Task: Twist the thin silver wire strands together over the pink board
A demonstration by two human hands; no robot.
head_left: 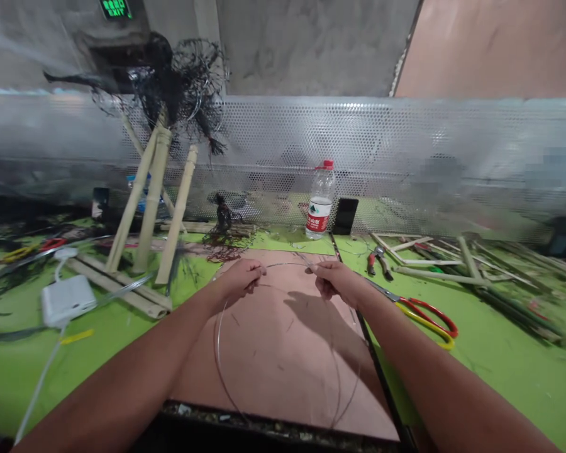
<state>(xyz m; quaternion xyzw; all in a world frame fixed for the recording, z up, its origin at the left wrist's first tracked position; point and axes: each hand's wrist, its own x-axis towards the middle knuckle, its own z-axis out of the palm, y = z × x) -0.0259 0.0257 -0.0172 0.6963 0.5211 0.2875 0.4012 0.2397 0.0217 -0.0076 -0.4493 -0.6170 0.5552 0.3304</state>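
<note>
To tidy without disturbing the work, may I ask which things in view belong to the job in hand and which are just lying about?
Likely part of the job:
thin wire, held by the left hand and right hand
pinkish board beneath it
perhaps the scissors, untouched

Seemingly just lying about:
red-capped bottle
dark slab beside it
white box with cable

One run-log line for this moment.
left hand: pinching wire | right hand: pinching wire | wire: arched between hands | scissors: right of board | bottle: upright beyond board
</note>
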